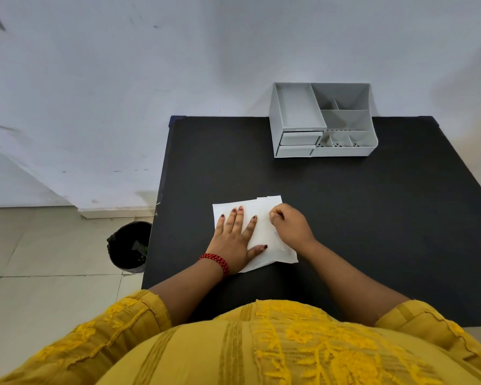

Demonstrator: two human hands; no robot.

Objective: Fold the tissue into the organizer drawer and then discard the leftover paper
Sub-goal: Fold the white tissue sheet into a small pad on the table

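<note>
Your left hand lies flat and open, fingers spread, pressing the white tissue onto the black table. Your right hand is curled closed at the tissue's right edge, apparently pinching a layer, though the grip is hard to make out. The grey organizer stands well apart at the table's far edge, its 2 drawers closed. A black bin sits on the floor left of the table.

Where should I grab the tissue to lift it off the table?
Probably the near right corner of the tissue, coming from the right: it lies flat on the black table, and that corner pokes out beyond the right hand, clear of the left hand pressing it.
</note>
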